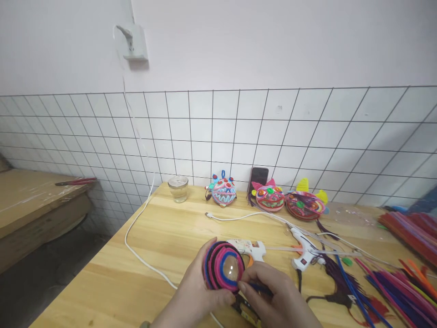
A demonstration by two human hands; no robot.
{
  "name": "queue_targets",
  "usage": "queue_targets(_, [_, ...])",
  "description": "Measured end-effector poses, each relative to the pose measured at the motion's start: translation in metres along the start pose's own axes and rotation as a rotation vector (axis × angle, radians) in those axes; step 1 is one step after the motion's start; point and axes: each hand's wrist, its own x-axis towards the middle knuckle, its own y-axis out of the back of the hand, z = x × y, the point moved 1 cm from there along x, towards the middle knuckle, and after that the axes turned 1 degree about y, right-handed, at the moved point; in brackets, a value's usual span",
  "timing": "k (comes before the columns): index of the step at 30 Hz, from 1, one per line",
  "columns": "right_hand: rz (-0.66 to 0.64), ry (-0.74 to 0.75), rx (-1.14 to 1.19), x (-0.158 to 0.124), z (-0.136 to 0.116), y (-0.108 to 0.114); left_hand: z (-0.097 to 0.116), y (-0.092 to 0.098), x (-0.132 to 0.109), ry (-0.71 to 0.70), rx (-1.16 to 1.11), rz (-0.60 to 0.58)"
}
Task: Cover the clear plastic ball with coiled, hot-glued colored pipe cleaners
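My left hand (196, 289) is wrapped round a ball (213, 266) coiled with pink, black and blue pipe cleaners. At the coil's centre a patch of clear, shiny surface (231, 269) shows through. With thumb and finger, my right hand (276, 291) pinches a dark blue pipe cleaner (261, 288) against the ball's lower right edge. Behind the ball lies a white glue gun (254, 249), partly hidden by it. Under my hands a black and yellow object (248, 313) is mostly covered, and I cannot make out what it is.
Along the tiled wall stand a glass cup (179, 189), a phone (258, 175) and three decorated round faces, one pale blue (223, 192). A second glue gun (304, 250) and piles of pipe cleaners (401, 289) lie right. A white cable (143, 255) crosses the wooden table (112, 278).
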Motion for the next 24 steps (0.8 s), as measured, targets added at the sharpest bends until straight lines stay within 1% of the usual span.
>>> queue_targets(3, [0.029, -0.012, 0.004, -0.001, 0.0, -0.003, -0.002, 0.0, 0.0, -0.013, -0.018, 0.003])
queue_targets(6, [0.053, -0.015, 0.029, -0.002, 0.001, -0.005, 0.006, -0.004, -0.002, -0.036, 0.01, -0.052])
queue_targets(8, [0.058, -0.017, 0.031, -0.002, 0.0, -0.005, 0.012, -0.007, -0.002, -0.046, 0.053, -0.062])
queue_targets(12, [0.025, -0.02, 0.048, -0.002, -0.002, -0.006, 0.017, -0.01, -0.003, -0.064, 0.151, -0.003])
queue_targets(18, [-0.007, -0.046, 0.039, -0.002, -0.004, -0.007, 0.022, -0.016, -0.003, -0.031, 0.269, 0.086])
queue_targets(24, [-0.012, -0.042, 0.057, -0.003, -0.005, -0.008, 0.018, -0.013, 0.0, -0.056, 0.329, 0.106])
